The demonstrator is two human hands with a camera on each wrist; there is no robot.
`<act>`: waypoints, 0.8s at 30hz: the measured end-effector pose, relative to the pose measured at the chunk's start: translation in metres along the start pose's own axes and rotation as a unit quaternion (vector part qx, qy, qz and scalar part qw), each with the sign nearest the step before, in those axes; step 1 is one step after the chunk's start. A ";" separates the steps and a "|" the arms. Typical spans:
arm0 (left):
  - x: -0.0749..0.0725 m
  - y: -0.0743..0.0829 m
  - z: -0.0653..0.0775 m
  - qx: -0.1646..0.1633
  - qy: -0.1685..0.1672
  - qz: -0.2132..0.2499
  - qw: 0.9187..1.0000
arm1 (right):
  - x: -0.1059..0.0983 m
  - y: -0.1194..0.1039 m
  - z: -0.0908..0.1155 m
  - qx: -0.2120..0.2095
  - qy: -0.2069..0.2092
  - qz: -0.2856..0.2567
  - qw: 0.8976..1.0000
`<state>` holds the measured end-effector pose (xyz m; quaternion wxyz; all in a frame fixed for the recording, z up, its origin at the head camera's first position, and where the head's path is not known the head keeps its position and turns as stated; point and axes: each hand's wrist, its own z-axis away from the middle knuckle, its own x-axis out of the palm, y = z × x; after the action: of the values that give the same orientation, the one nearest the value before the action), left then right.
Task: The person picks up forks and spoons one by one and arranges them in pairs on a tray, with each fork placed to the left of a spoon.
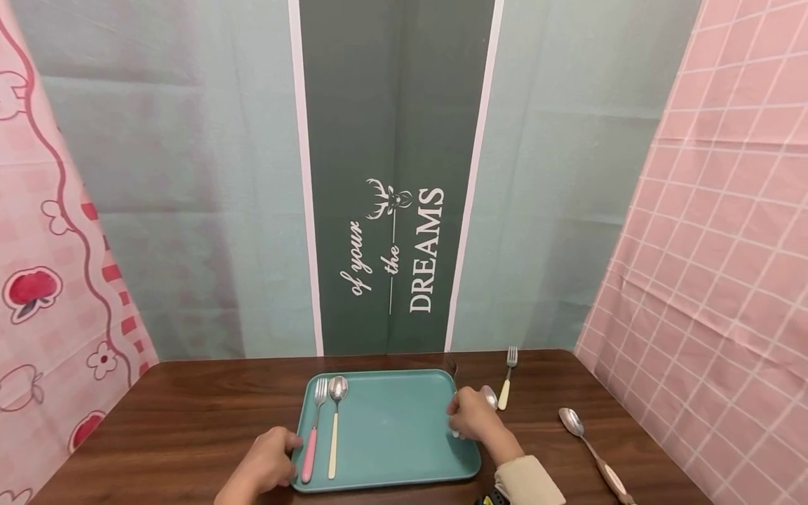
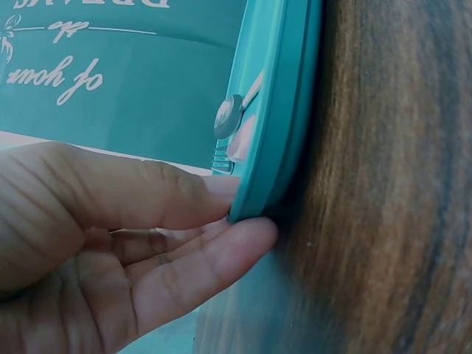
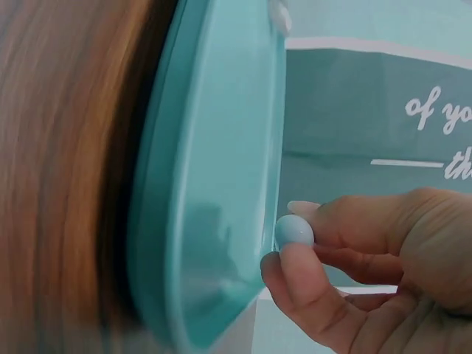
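Observation:
A teal tray (image 1: 394, 421) lies on the wooden table, with a pink-handled fork (image 1: 312, 442) and a cream-handled spoon (image 1: 335, 428) side by side along its left side. My left hand (image 1: 265, 459) pinches the tray's left rim between thumb and fingers. Over the tray's right side, my right hand (image 1: 475, 415) grips a fork (image 1: 453, 366). Its tines point away past the rim, and its rounded, pale handle end (image 3: 295, 231) shows between thumb and fingers in the right wrist view. Most of that fork is hidden by the hand.
Right of the tray, a spoon bowl (image 1: 489, 397) peeks out behind my right hand. A cream-handled fork (image 1: 508, 379) lies near the table's back edge. Further right is a spoon with a brownish handle (image 1: 593, 449). Fabric backdrops (image 1: 536, 210) hang behind and at both sides.

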<state>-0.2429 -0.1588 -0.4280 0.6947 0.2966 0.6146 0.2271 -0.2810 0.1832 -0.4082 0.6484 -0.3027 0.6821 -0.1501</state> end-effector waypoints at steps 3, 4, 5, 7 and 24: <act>0.000 -0.001 0.000 0.000 0.000 0.006 1.000 | 0.003 -0.008 0.002 -0.006 0.001 0.001 1.000; -0.001 -0.001 0.000 -0.001 0.000 0.007 1.000 | 0.004 -0.011 0.002 -0.008 0.000 0.000 1.000; -0.001 -0.001 0.000 -0.002 -0.002 0.009 1.000 | 0.005 -0.013 0.003 -0.012 -0.002 -0.002 1.000; -0.001 -0.002 0.000 -0.003 -0.003 0.011 1.000 | 0.008 -0.018 0.003 -0.018 -0.009 -0.010 1.000; -0.002 -0.005 0.001 0.001 0.007 0.034 0.999 | 0.039 -0.047 0.004 -0.073 -0.074 -0.055 0.993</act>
<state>-0.2422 -0.1639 -0.4305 0.6821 0.3161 0.6095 0.2518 -0.2661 0.1236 -0.4112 0.6639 -0.3962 0.6241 -0.1127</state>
